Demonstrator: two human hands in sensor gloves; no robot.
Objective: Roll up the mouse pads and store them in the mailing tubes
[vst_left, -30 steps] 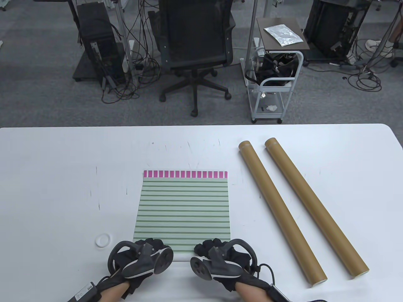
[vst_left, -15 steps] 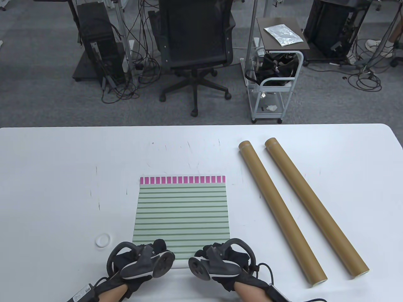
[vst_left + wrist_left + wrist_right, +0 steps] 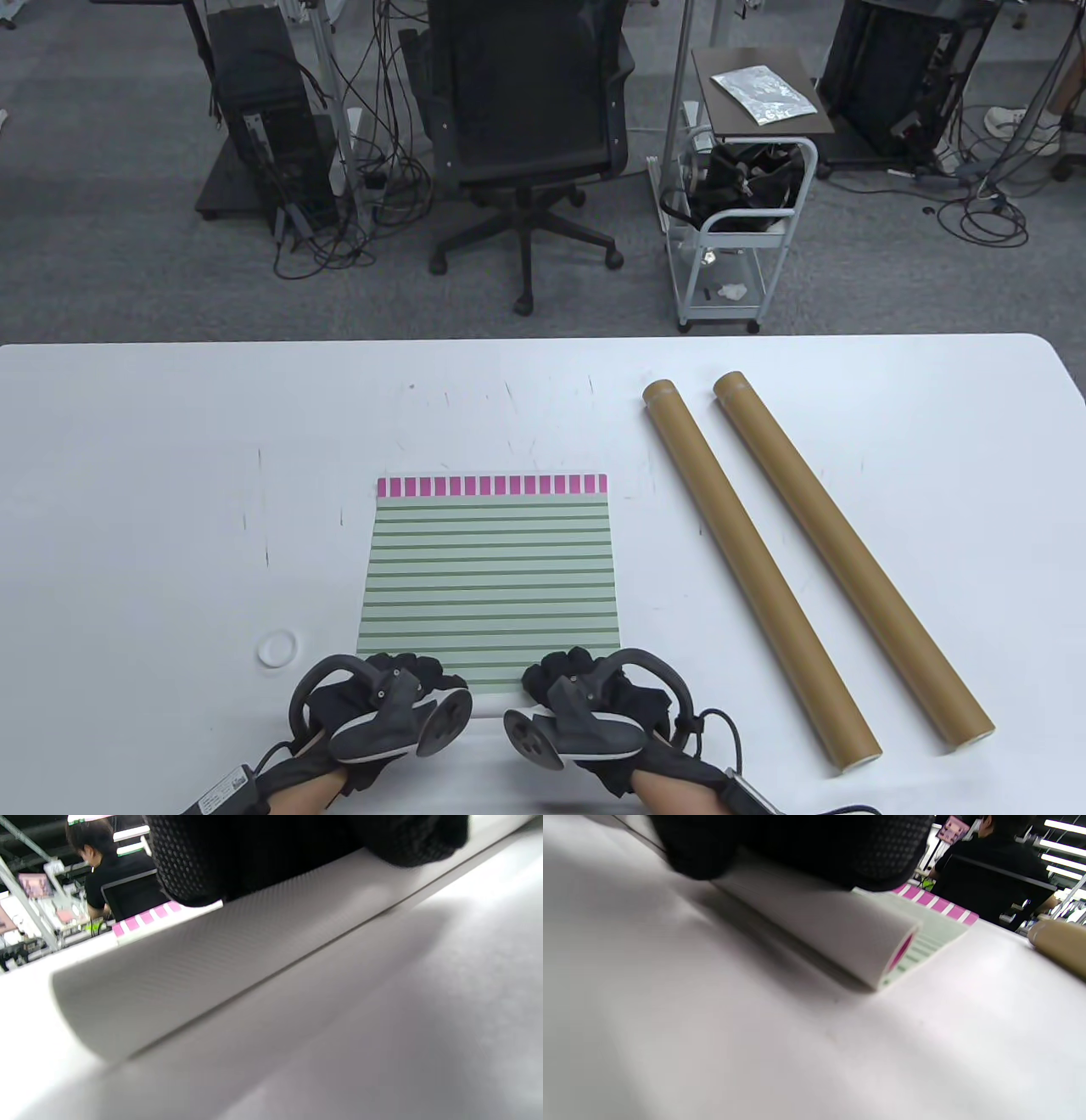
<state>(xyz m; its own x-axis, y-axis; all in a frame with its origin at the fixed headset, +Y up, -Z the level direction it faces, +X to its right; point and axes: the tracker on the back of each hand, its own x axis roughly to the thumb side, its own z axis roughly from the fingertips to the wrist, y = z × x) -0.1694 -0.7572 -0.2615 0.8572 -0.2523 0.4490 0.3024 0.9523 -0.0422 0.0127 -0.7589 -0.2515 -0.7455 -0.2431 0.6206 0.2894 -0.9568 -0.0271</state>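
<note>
Hands, left [image 3: 373, 709] and right [image 3: 594, 705], grip rolled mouse pad [image 3: 490, 577] edge; two tubes [image 3: 755, 569] right, white ring [image 3: 277, 649] left.

A: What lies past the white counter [image 3: 170, 441]?
B: Grey carpet [image 3: 102, 255] fills the upper half of the table view. A black office chair [image 3: 526, 110] on a 5-star wheeled base stands at top centre, facing the counter.
A: And left of it?
B: A black computer tower [image 3: 263, 102] on a dark base at upper left, with loose black cables [image 3: 373, 195] trailing over the carpet beside it.
A: The right side?
B: A small white wheeled cart [image 3: 738, 238] with a brown top that carries a silvery bag [image 3: 764, 93]. A 2nd black cabinet [image 3: 908, 76] sits at upper right among more cables.
A: Lighting?
B: The right wrist view shows bright ceiling strips [image 3: 1062, 844] at upper right.
</note>
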